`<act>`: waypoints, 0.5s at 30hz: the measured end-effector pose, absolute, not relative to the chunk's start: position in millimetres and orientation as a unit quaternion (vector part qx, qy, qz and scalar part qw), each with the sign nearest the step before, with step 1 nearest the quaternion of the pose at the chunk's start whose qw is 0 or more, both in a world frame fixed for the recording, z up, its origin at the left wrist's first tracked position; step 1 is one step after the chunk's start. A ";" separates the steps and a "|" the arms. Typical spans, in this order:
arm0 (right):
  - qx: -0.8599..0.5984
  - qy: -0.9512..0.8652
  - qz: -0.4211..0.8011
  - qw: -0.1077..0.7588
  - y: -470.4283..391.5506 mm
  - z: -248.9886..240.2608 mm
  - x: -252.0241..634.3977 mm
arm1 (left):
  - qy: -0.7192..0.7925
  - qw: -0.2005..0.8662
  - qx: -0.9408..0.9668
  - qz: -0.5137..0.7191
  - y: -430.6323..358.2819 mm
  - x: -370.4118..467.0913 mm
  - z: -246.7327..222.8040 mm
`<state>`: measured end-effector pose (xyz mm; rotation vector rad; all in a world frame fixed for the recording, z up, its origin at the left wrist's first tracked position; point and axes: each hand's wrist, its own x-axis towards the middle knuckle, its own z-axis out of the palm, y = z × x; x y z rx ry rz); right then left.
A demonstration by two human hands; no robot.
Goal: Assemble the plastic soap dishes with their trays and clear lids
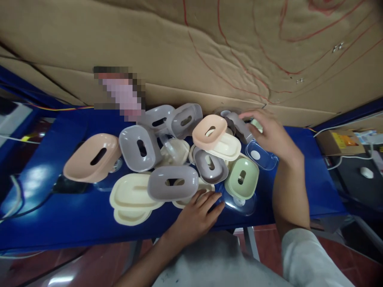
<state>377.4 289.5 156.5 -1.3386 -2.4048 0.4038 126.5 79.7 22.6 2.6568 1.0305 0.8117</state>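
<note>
My left hand (199, 213) rests near the table's front edge with its fingers apart, at a cream piece beside a flat grey piece (172, 183). At the right back, my right hand (266, 129) is raised, slightly blurred, its thumb and fingers around a small pale green item (257, 125). Just left of it lies a grey part (241, 126). Below are a clear lid (261, 154) and a green container (249, 179). Plastic pieces pile up in the middle, among them a peach container (215, 124) on a cream lid (229, 146).
A larger peach container (110, 159) and cream lids (131, 191) lie on the left of the blue table (317, 179). Cardboard (167, 48) stands behind. A small box (336, 143) and a white mouse (366, 172) are at the far right. Cables cross the left side.
</note>
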 end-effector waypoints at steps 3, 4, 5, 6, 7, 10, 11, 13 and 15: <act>-0.627 -0.770 0.114 0.048 307.0 142.9 421.9 | 0.343 0.097 0.894 0.272 80.6 126.9 23.1; -0.661 -0.742 0.108 0.016 312.2 137.8 434.0 | 0.343 0.099 0.893 0.273 80.9 127.1 23.3; -0.683 -0.723 0.104 -0.003 316.3 133.9 443.8 | 0.344 0.101 0.893 0.274 81.2 127.4 23.5; -0.692 -0.715 0.105 -0.010 319.2 131.7 451.0 | 0.345 0.101 0.892 0.275 81.4 127.7 23.7; -0.691 -0.714 0.110 -0.009 320.8 131.6 455.8 | 0.345 0.102 0.892 0.275 81.5 127.9 23.8; -0.684 -0.721 0.112 0.014 319.6 141.3 461.0 | 0.346 0.104 0.890 0.278 81.6 128.0 23.4; -0.686 -0.720 0.103 0.025 317.9 146.2 461.0 | 0.346 0.104 0.889 0.280 81.5 127.9 23.1; -0.693 -0.715 0.084 0.038 313.4 154.4 459.6 | 0.348 0.103 0.888 0.282 81.1 127.7 22.6; -0.691 -0.718 0.088 0.016 308.7 157.0 455.8 | 0.349 0.104 0.888 0.279 80.7 127.6 22.1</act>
